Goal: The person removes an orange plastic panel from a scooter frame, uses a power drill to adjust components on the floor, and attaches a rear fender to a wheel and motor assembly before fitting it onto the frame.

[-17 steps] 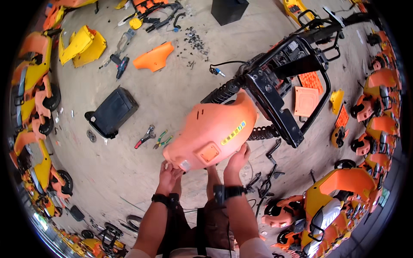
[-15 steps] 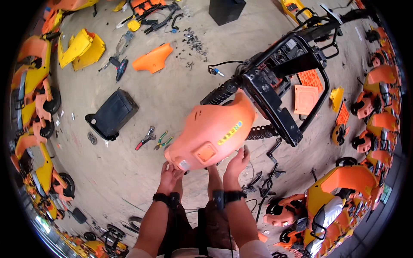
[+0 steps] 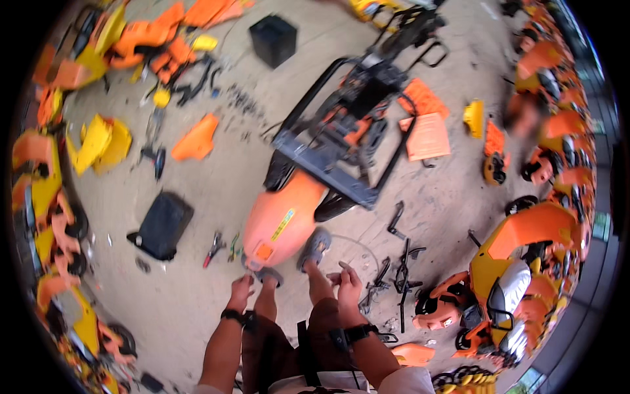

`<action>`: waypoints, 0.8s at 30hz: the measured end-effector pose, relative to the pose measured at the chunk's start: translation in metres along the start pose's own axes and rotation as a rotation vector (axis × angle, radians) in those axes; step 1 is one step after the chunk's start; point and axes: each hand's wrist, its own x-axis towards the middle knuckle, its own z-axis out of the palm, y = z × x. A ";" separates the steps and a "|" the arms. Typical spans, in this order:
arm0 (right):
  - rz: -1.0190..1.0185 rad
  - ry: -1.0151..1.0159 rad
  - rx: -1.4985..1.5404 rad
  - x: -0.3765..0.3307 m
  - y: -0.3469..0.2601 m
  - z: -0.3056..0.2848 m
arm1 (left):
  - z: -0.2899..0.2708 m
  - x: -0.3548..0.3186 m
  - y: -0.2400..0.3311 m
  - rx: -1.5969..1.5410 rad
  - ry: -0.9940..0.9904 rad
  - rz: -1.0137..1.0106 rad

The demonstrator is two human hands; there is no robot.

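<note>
An orange fender [image 3: 279, 213] with a coloured sticker strip sits at the near end of a black scooter frame [image 3: 325, 167], its narrow tip toward me. Black shock absorbers flank it on both sides. Just short of that tip is my left hand [image 3: 241, 291], loosely closed, apart from the fender, with nothing visible in it. My right hand [image 3: 348, 282] hovers on the right above the floor, its index finger stretched out and the others partly bent. It holds nothing. Pliers with red handles [image 3: 212, 249] and green-handled cutters [image 3: 234, 247] lie left of the fender.
A black box [image 3: 164, 225] and a power drill [image 3: 157, 163] lie on the left. Orange [image 3: 197, 136] and yellow panels [image 3: 102, 143] are farther off. Black brackets [image 3: 403, 276] are scattered to my right. Orange-yellow scooters [image 3: 518, 262] line both sides; another black box [image 3: 273, 41] stands ahead.
My hands have come away from the fender and drawn nearer to me. The fender now sits lower, against the frame's near end. The whole view has shifted and turned.
</note>
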 end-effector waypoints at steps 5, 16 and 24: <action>-0.656 0.191 -0.451 -0.022 -0.047 -0.077 | -0.082 -0.033 0.014 0.310 0.007 0.400; -1.090 0.254 -0.582 -0.335 -0.338 -0.208 | -0.154 -0.168 0.125 1.199 0.005 0.975; -2.036 -0.201 -1.458 -0.644 -0.403 -0.108 | -0.186 -0.157 0.103 1.208 -0.124 0.994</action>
